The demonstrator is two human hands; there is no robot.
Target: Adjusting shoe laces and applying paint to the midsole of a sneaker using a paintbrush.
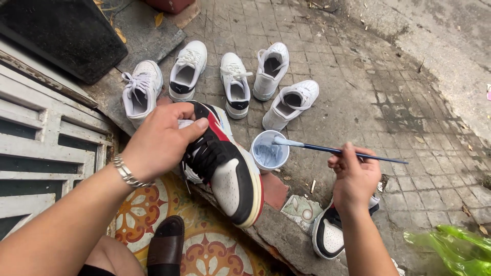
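My left hand [159,140] grips a black, white and red sneaker [230,171] by its collar, toe pointing toward me and tilted up. A metal bracelet sits on that wrist. My right hand [354,176] holds a thin blue-handled paintbrush [337,150], whose bristle tip dips into a small white cup [269,150] of pale paint standing on the paving just right of the sneaker. A matching second sneaker [330,235] lies on the ground below my right hand, partly hidden by my forearm.
Several white sneakers [235,82] stand in a row on the brick paving ahead. A grey metal gate [46,148] is at left, a black mat [61,36] behind it. Patterned tiles [204,250], my sandalled foot [166,248], and a green plastic bag [450,248] lie near.
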